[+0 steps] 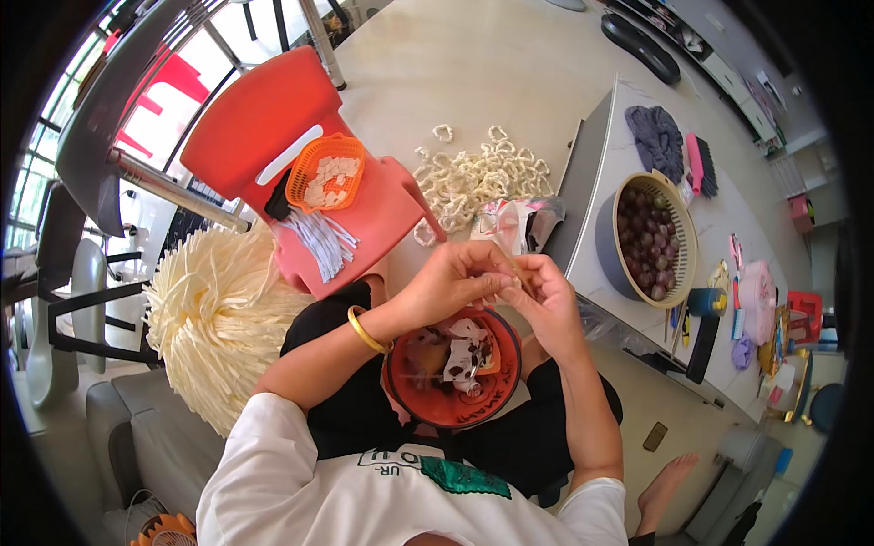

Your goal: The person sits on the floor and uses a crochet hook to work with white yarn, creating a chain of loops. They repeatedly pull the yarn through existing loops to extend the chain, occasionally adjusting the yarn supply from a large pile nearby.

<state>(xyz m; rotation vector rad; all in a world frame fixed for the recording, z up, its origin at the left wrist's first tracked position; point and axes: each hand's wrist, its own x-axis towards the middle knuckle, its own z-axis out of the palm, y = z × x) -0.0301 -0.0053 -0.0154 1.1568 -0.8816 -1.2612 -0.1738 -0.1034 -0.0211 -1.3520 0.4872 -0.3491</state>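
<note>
My left hand point(464, 280) and my right hand point(544, 290) meet above a red bin point(454, 409), their fingertips pinching something small and pale that the fingers mostly hide. Crumpled wrappers and scraps lie inside the bin, between my knees. Ahead of my left arm is a red plastic child's chair point(382, 211). On its seat are an orange basket point(363, 160) of small pale pieces and a bunch of white strips point(321, 242). A large bundle of cream cords point(212, 327) hangs beside my left leg.
Cream fabric loops point(478, 174) are heaped on the floor near an opened plastic package point(519, 222). At the right, a marble-patterned table point(587, 252) carries a basket of grapes point(649, 246), a dark cloth point(654, 140) and a pink brush point(698, 164). Another person's bare foot point(669, 484) shows at lower right.
</note>
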